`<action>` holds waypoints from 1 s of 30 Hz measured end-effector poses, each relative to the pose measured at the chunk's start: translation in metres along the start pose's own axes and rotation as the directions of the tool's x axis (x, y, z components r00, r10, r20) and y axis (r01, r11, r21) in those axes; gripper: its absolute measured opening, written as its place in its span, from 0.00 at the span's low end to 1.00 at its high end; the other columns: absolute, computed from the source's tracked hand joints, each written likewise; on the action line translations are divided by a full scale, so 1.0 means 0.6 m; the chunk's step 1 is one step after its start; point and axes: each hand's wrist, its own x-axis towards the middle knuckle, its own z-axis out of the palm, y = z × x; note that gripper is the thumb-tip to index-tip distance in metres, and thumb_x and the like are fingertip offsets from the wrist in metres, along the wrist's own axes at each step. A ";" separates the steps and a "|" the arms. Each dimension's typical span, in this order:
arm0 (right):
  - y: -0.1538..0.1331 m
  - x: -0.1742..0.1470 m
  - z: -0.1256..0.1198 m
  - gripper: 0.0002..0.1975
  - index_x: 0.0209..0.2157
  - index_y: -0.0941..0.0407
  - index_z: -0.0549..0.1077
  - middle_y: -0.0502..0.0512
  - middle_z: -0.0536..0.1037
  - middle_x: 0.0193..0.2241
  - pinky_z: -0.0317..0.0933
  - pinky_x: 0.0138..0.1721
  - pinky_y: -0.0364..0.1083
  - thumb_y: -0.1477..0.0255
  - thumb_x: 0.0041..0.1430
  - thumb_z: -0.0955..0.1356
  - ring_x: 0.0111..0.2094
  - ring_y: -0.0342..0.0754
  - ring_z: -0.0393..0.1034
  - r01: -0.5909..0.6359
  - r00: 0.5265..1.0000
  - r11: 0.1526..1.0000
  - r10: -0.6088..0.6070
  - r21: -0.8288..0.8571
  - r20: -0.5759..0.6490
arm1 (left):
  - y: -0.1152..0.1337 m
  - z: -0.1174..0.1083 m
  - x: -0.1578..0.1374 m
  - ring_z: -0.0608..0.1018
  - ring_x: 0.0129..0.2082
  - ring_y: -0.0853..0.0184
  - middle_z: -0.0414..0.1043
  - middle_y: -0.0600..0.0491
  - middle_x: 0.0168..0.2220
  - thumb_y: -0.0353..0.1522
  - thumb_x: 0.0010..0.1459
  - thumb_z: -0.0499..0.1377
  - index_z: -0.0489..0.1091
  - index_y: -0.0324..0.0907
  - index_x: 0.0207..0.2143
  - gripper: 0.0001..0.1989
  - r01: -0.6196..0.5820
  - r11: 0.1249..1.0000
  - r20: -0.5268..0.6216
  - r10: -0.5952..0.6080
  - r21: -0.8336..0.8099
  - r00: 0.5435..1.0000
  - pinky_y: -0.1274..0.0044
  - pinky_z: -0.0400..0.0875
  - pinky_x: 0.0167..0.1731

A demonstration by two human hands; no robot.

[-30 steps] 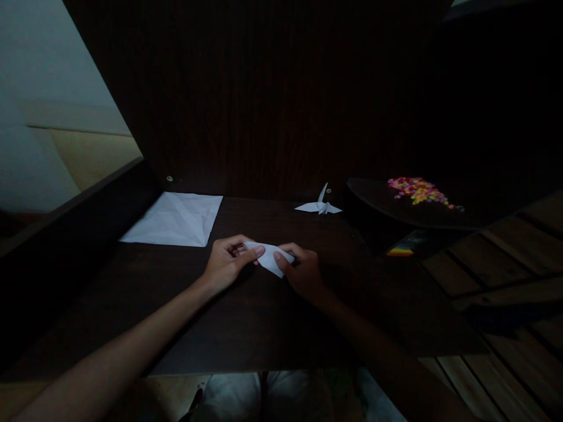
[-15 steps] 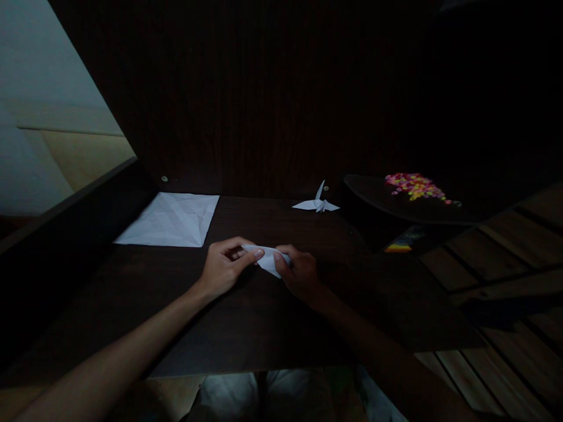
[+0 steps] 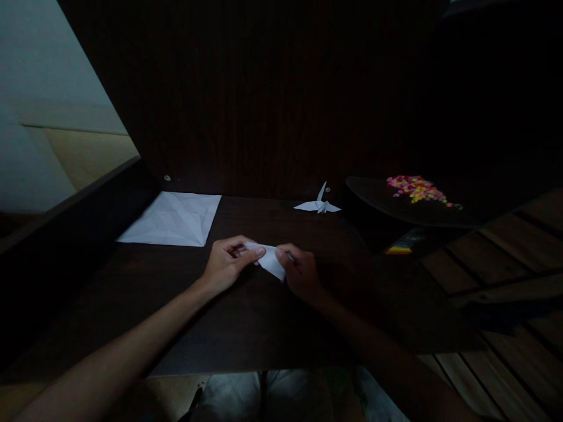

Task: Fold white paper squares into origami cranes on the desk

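A small folded piece of white paper is held between my two hands, above the dark wooden desk. My left hand pinches its left end, with the thumb lying on top. At the right end, my right hand grips it between thumb and bent fingers. Part of the paper is hidden by the fingers, and one corner points down toward me. Beyond my right hand, a white origami crane stands near the back panel. A flat, creased white sheet lies to the left.
At the right, a dark curved shelf carries a pile of small pink, red and yellow pieces. Beneath it shows something with a rainbow-coloured edge. A raised dark side board bounds the desk's left. Slatted wood lies at right.
My right thumb has shifted slightly upward on the folded paper, and more of the paper's face now shows between my hands. Both hands still hold it in about the same place.
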 end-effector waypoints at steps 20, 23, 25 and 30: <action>-0.010 0.015 0.005 0.15 0.28 0.58 0.72 0.49 0.75 0.14 0.64 0.15 0.41 0.59 0.53 0.69 0.13 0.44 0.69 -0.278 0.953 0.791 0.297 0.546 0.054 | -0.009 0.000 0.010 0.73 0.23 0.73 0.75 0.53 0.23 0.33 0.44 0.70 0.74 0.36 0.26 0.10 0.108 0.922 -0.032 -0.129 -0.371 0.991 0.81 0.67 0.27; -0.010 0.014 0.003 0.15 0.27 0.58 0.72 0.49 0.75 0.14 0.64 0.16 0.41 0.60 0.53 0.69 0.13 0.44 0.70 -0.273 0.955 0.795 0.291 0.541 0.054 | -0.004 0.003 0.009 0.73 0.23 0.73 0.75 0.53 0.22 0.33 0.43 0.70 0.75 0.36 0.26 0.11 0.157 0.899 0.007 -0.169 -0.408 0.986 0.81 0.67 0.27; -0.009 0.014 0.001 0.14 0.27 0.58 0.71 0.49 0.75 0.14 0.65 0.17 0.41 0.60 0.53 0.69 0.15 0.45 0.71 -0.270 0.958 0.789 0.275 0.552 0.075 | -0.003 0.004 0.009 0.73 0.23 0.73 0.74 0.53 0.22 0.34 0.43 0.70 0.74 0.36 0.26 0.11 0.161 0.896 0.014 -0.170 -0.413 0.985 0.81 0.67 0.27; -0.012 0.015 0.001 0.16 0.28 0.58 0.72 0.50 0.76 0.15 0.67 0.20 0.42 0.58 0.53 0.69 0.16 0.46 0.72 -0.320 0.947 0.777 0.282 0.542 0.155 | -0.012 0.003 0.007 0.73 0.23 0.73 0.74 0.53 0.22 0.33 0.45 0.69 0.75 0.35 0.27 0.10 0.133 0.919 0.021 -0.134 -0.370 0.991 0.81 0.66 0.27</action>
